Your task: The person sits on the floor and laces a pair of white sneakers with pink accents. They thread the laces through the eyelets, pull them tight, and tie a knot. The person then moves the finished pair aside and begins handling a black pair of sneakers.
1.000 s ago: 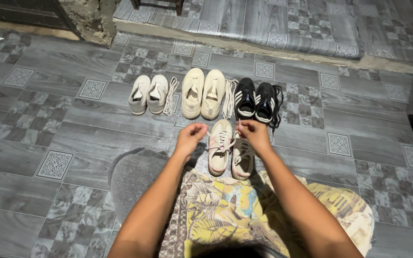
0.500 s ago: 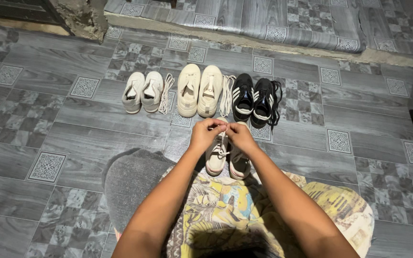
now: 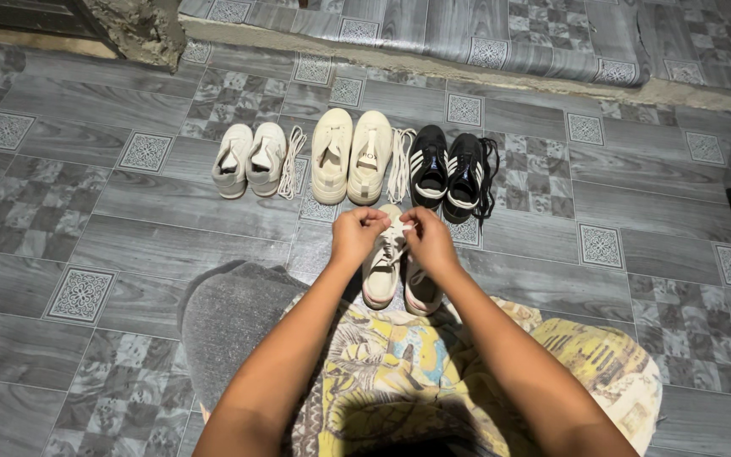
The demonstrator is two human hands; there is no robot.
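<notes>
A pair of white and pink sneakers (image 3: pixel 382 275) stands on the floor just in front of my lap. My left hand (image 3: pixel 357 235) and my right hand (image 3: pixel 427 241) meet above the left shoe of the pair, each pinching its white shoelace (image 3: pixel 398 246). My right hand covers most of the other shoe. Both forearms reach forward over a yellow patterned cloth (image 3: pixel 399 372) on my legs.
Behind the hands stands a row of three pairs: small white sneakers (image 3: pixel 248 159), cream sneakers (image 3: pixel 352 156), black striped sneakers (image 3: pixel 448 169). Loose laces (image 3: pixel 400 163) lie between them. A grey cushion (image 3: pixel 234 317) is at my left. A raised step (image 3: pixel 467 63) runs along the back.
My hands came together from apart, then stayed pinched on the lace over the left shoe. The view shifted slightly downward.
</notes>
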